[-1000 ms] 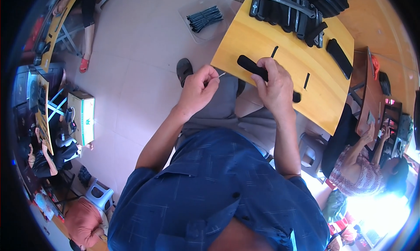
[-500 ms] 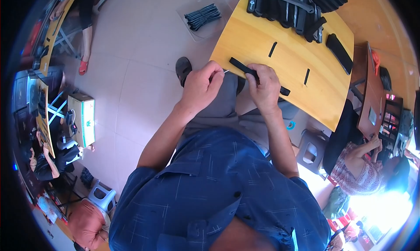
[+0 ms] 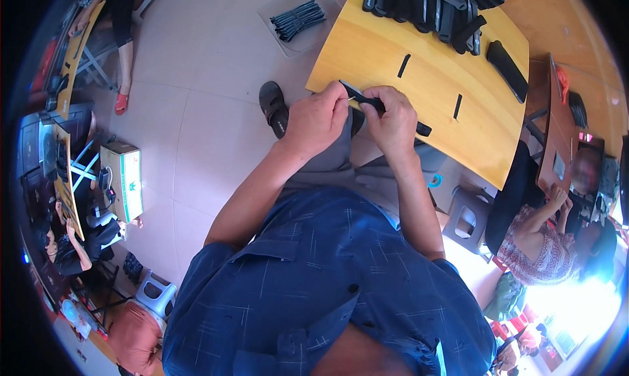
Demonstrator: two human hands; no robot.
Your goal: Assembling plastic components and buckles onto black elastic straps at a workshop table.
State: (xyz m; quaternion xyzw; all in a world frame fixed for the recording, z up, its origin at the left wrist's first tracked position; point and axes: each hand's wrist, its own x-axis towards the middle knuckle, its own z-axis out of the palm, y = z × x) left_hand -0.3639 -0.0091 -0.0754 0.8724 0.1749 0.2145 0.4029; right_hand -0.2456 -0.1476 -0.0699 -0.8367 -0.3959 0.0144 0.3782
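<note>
In front of me, over the near edge of the yellow table, a black strap is held in my right hand. That hand is closed, with thumb and fingers pinching the strap, whose dark end pokes out beyond the palm. My left hand is closed too, its fingertips at the strap's left end. A thin pale sliver shows between its thumb and finger; its kind is too small to make out. Two short black strips lie apart on the tabletop.
The yellow table carries a pile of black straps at its far side and a long black piece at right. On the floor, a clear tray holds bundled dark strips. A carton stands left. Other people sit around.
My left hand has moved slightly up and right, closing in on the strap's left end. The strap's left part, bare before, is now partly covered by its fingers. The view has shifted slightly.
</note>
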